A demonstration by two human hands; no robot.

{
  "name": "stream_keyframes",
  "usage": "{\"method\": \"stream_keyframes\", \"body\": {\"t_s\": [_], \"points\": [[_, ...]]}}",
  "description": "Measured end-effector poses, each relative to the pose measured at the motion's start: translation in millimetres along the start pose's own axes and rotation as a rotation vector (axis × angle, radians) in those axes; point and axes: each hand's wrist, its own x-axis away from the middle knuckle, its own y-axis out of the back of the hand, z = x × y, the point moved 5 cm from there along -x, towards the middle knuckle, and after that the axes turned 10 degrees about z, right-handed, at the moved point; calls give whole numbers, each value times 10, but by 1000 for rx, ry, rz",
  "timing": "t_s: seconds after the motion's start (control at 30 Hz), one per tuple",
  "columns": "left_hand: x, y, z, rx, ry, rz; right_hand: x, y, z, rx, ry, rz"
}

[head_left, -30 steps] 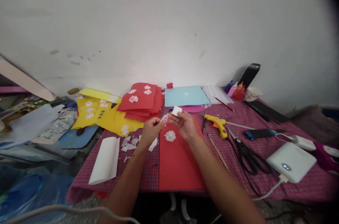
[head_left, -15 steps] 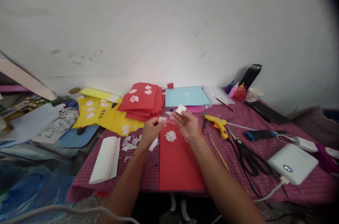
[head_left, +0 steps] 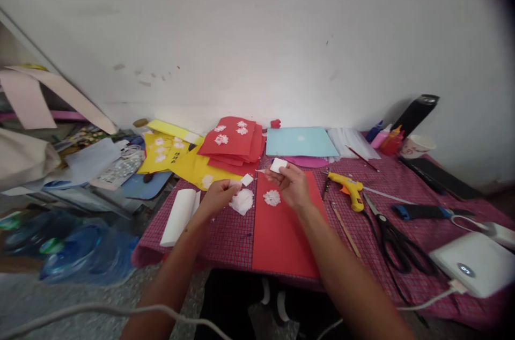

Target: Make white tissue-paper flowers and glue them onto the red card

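Pinched in the fingers of my left hand (head_left: pixel 220 196) is a small white paper square (head_left: pixel 247 179). My right hand (head_left: pixel 294 184) grips another small white piece, like folded paper (head_left: pixel 278 165), between thumb and fingers. Beneath my right hand lies a long red sheet (head_left: pixel 281 241) with a white ruffled paper flower (head_left: pixel 272 198) on its upper part. A crumpled-edged white paper piece (head_left: pixel 242 202) rests on the checked tablecloth (head_left: pixel 229 243), just below my left fingertips.
Left of my hands is a white paper roll (head_left: pixel 179 217). Behind stand red cards (head_left: pixel 227 139) with white flowers, yellow sheets (head_left: pixel 193 164) and a light blue sheet (head_left: pixel 301 141). To the right are a yellow glue gun (head_left: pixel 349 187), black scissors (head_left: pixel 396 238) and a white power bank (head_left: pixel 477 262).
My left hand has drawn left and slightly down, away from my right hand, with its paper square. The view has turned left. My right hand keeps its white piece.
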Motion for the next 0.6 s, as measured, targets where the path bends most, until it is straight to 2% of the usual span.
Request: {"method": "stream_keyframes", "body": {"t_s": [0.2,0.27,0.47,0.6], "points": [[8,-46,87,-333,47,136,71,-145,-191,119,-36,121],[-19,-44,91,-378,57,137,92,-182,-242,166,-56,164],[26,108,107,-344,42,43,114,-187,-340,269,-93,194],[92,201,214,-140,0,-84,133,-176,-443,383,-106,207]]}}
